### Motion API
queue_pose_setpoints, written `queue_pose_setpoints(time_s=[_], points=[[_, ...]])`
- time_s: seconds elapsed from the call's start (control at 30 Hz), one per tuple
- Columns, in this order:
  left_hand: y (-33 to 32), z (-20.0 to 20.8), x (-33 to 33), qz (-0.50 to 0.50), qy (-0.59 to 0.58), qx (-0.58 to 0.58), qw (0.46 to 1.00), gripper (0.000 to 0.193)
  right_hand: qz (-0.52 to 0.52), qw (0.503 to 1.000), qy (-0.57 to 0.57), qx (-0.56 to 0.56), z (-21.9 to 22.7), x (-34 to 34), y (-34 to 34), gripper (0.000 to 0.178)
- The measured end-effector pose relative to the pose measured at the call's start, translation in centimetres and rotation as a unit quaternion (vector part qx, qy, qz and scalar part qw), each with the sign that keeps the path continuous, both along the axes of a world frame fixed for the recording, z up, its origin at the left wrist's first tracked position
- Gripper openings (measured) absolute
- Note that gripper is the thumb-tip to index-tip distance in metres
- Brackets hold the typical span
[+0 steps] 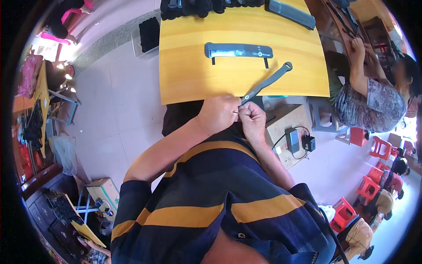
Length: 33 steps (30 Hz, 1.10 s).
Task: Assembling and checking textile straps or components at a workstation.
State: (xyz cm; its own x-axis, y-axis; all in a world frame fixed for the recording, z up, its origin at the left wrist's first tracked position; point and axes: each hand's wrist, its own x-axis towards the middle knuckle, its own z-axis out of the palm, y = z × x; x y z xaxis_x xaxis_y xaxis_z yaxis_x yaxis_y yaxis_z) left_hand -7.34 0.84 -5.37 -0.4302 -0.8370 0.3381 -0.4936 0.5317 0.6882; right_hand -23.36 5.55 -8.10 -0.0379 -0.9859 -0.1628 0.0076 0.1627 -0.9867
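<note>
Both my hands meet at the near edge of the yellow table, close to my body. Fingers curled, my left hand (220, 113) is closed around the near end of a dark grey strap (266, 82). The strap slants up to the right over the tabletop and ends in a round loop. My right hand (254, 121) pinches close beside it. A thin metal rod (241, 113) spans the gap between my fingers; which hand grips it is unclear. Beyond them lies a flat dark grey band (239, 50) with two short black tabs.
The yellow table (184, 79) carries a stack of grey strips (290, 14) and black pieces (193, 8) along its far side. A cardboard box (288, 125) with a black device (292, 140) and cables stands right of my hands. A co-worker (373, 99) sits at the right.
</note>
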Motion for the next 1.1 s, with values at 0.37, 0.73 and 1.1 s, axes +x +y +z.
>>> queue_pose_setpoints(time_s=[0.37,0.73,1.1], points=[[0.1,0.5,-0.3,-0.015,-0.07,-0.038,0.997,0.011,0.007,0.999,-0.02,0.027,-1.6,-0.6,-0.1,0.022],[-1.2,1.2,1.5,-0.044,0.014,0.142,0.989,0.014,0.034,0.998,-0.051,0.03,0.1,-1.0,-0.5,0.017],[-0.7,0.2,0.5,-0.043,0.01,0.033,0.998,0.005,0.015,0.998,-0.06,0.025,-1.1,-0.8,-0.4,0.017]])
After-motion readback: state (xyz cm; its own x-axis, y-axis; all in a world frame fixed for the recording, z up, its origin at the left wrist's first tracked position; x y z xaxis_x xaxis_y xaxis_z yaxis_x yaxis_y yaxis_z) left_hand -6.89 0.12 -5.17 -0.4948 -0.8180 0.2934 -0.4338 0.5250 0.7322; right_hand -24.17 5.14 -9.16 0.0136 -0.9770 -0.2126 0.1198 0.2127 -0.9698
